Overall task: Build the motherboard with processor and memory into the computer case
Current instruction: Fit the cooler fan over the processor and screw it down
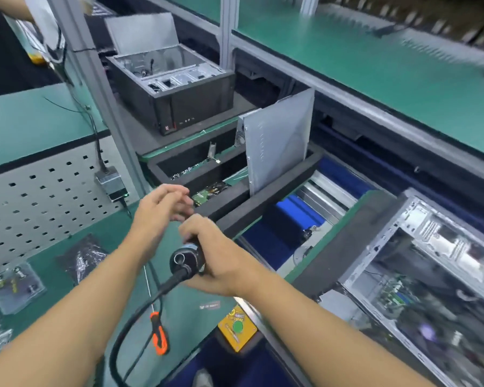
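My right hand grips a black electric screwdriver whose cable loops down toward me. My left hand hovers just beyond it with fingers loosely curled near the tool's tip; the tip itself is hidden, so I cannot see whether the fingers pinch anything. An open computer case lies at the lower right with a motherboard inside, blurred. A second open black case sits on the line further back.
A foam-edged tray holds a green board and an upright metal side panel. An orange-handled tool, bags of parts, a yellow button box and a perforated panel lie on the green bench.
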A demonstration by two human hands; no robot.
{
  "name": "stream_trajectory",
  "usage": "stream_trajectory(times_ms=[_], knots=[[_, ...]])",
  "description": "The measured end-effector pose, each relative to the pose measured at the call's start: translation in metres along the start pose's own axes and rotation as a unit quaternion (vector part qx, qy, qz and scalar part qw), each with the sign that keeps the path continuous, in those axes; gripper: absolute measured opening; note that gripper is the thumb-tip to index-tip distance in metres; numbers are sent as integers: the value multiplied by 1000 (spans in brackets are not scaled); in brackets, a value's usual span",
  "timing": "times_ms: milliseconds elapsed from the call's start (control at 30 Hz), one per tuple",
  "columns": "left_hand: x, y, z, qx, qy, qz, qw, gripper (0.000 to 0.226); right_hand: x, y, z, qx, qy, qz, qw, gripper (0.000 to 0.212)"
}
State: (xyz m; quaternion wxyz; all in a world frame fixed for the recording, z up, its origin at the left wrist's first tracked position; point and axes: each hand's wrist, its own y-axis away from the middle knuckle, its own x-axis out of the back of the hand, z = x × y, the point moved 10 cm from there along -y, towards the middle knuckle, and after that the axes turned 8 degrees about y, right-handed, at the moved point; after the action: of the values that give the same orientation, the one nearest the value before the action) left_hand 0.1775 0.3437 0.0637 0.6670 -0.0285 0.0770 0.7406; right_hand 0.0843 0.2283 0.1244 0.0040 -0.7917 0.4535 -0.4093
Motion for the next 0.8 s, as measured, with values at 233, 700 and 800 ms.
stream_trajectory(times_ms=[233, 700, 800], knots=[[-101, 21, 145, -118, 84, -156, 977, 18, 159, 13, -16, -14, 86, 222, 971, 46], [-247, 189, 257, -622, -148, -71, 765, 17, 324, 135, -10, -133, 256, 406, 867, 57], [-287, 207, 241, -654, -174, -128, 725, 22, 338, 164, -4, -180, 258, 429, 847, 51]])
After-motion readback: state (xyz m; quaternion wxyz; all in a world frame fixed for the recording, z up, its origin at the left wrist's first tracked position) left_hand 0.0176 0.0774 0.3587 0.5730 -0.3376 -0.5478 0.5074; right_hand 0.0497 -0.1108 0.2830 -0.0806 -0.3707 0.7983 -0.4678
